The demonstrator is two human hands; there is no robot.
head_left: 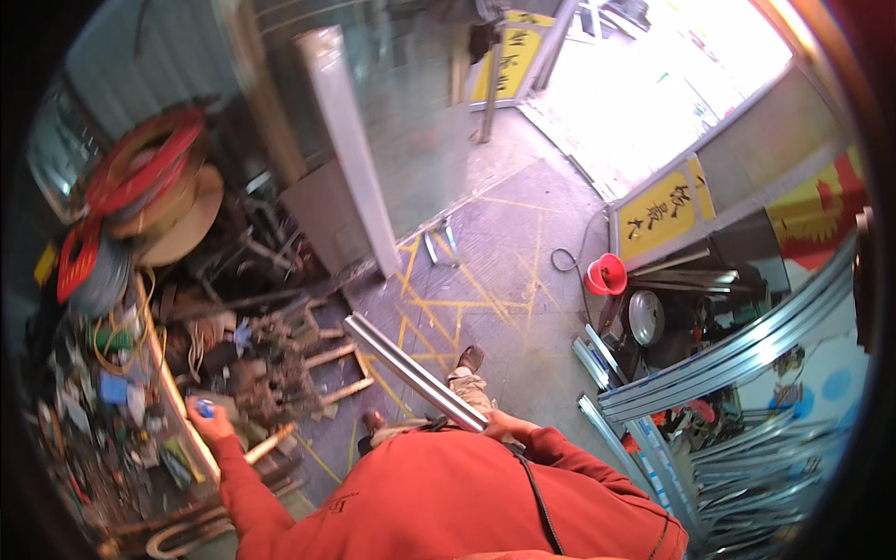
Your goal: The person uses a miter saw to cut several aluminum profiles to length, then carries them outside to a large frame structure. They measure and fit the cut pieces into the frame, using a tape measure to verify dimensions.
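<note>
My right hand (504, 426) grips the near end of a long silver aluminium profile (411, 371), close to my waist. The profile slants away from me to the far left, its other end held off the floor. Out to the left, my left hand (215, 425) is closed around a small blue object (205, 408), mostly covered by the fingers and too small to name. That hand is by the wooden edge of a cluttered workbench (177, 397).
Cable reels (154, 159) stand at the far left. A red bucket (605, 274) sits on the floor to the right, near a rack of bent silver profiles (709, 364). A pale post (345, 140) rises ahead. A bright doorway (653, 75) opens at the far right.
</note>
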